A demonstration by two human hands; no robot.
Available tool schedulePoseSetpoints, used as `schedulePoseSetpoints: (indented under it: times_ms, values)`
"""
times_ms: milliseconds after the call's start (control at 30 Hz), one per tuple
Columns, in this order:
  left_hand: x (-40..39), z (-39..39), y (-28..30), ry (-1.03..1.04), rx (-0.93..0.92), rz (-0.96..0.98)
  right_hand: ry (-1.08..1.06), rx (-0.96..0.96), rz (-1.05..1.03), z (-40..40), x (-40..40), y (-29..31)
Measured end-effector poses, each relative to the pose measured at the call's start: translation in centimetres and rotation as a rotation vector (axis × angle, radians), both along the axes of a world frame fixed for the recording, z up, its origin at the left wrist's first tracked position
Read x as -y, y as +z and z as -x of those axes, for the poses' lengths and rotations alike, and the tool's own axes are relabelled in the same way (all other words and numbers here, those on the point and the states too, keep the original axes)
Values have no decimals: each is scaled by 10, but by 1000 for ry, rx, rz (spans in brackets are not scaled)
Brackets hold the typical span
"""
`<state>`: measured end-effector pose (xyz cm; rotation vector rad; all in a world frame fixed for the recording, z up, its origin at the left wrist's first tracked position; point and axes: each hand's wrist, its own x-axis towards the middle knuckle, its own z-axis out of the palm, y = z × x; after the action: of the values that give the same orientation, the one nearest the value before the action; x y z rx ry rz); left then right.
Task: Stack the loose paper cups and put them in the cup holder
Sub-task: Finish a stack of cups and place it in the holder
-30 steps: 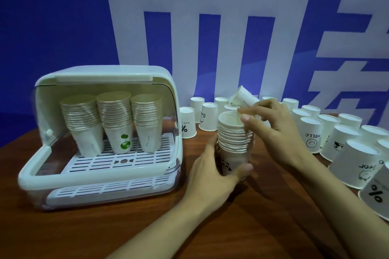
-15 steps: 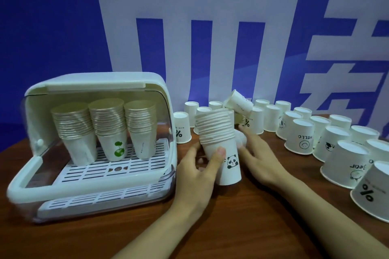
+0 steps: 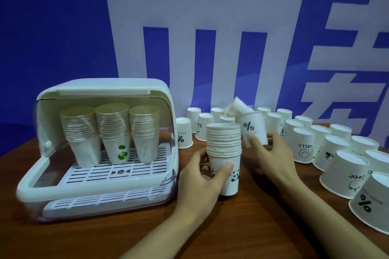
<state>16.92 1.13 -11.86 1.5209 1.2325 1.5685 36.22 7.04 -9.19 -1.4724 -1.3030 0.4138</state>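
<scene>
My left hand (image 3: 205, 176) grips a stack of white paper cups (image 3: 224, 149) with a panda print, standing upright on the table. Just right of it, my right hand (image 3: 267, 153) holds a single upside-down cup marked "%" (image 3: 251, 129), lifted and tilted near the stack's top. The white cup holder (image 3: 101, 149) stands open at the left with three stacks of cups (image 3: 113, 130) on its slotted shelf. Several loose cups (image 3: 303, 145) stand upside down at the back and right; one cup (image 3: 237, 106) lies tipped on the others.
The brown wooden table (image 3: 252, 227) has bare room in front of my arms. A blue wall with large white characters (image 3: 189, 38) rises right behind the cups. The holder's clear lid (image 3: 42, 132) is swung up and back.
The stack was tilted toward the holder, and now stands upright in my left hand. My right hand left the stack's side and picked up a "%" cup from the back row.
</scene>
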Motion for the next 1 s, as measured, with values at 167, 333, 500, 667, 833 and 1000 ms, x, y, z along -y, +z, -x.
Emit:
schedulePoseSetpoints:
  times_ms: [167, 333, 500, 667, 833, 1000]
  values:
    - [1, -2, 0, 86, -148, 24, 156, -213, -148, 6, 10, 31]
    - [7, -5, -3, 121, -222, 14, 446, -188, -261, 40, 37, 55]
    - [4, -4, -1, 115, -173, 35, 531, -195, -297, 50, 46, 62]
    - [7, -4, 3, 91, -169, 42, 470, 23, -255, 56, 47, 55]
    - [-1, -5, -3, 54, -162, 17, 390, 58, -349, 45, 42, 49]
    - [-2, -6, -5, 26, -141, -37, 494, -38, -373, 44, 44, 51]
